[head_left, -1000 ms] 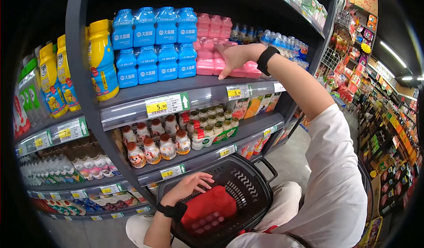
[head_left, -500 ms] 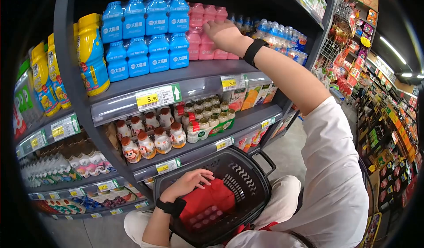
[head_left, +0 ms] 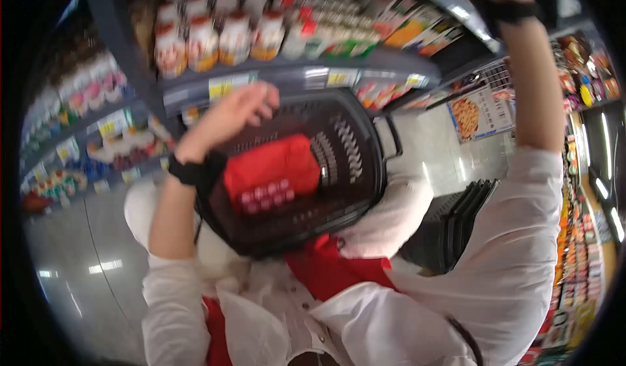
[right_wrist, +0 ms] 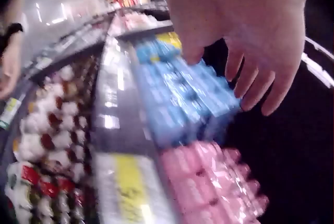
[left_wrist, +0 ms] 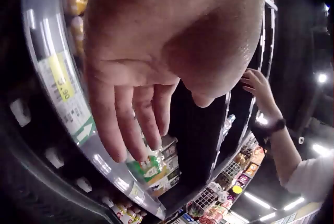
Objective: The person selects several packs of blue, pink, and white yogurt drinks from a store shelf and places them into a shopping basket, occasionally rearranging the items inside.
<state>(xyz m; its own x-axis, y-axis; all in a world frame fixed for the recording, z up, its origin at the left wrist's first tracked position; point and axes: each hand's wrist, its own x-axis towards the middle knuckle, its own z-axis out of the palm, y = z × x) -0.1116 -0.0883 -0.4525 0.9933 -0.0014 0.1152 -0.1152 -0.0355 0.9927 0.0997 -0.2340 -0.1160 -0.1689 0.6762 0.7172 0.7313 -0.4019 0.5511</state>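
Observation:
My right hand (right_wrist: 245,41) hovers over the shelf in the right wrist view, fingers loosely extended and holding nothing. Below it stand blue shrink-wrapped bottles (right_wrist: 169,93), with pink bottle packs (right_wrist: 209,182) beside them. Only a blurred edge of that hand shows at the top of the head view. My left hand (head_left: 238,115) hangs relaxed over the shelf-side corner of a black shopping basket (head_left: 352,193), its fingers slightly bent and nothing in them. Inside the basket lies a red package (head_left: 274,167) with pinkish round spots along its lower part.
Small brown-capped bottles (head_left: 235,37) line the lower shelf behind a price rail (head_left: 261,82). Black stacked baskets (head_left: 456,226) stand on the floor at right, near a poster (head_left: 479,115). White-trousered legs (head_left: 398,216) flank the basket.
The head view has tilted down toward the basket. My right hand has come away from the pink bottles and lifted. The left hand now sits nearer the basket's shelf-side corner.

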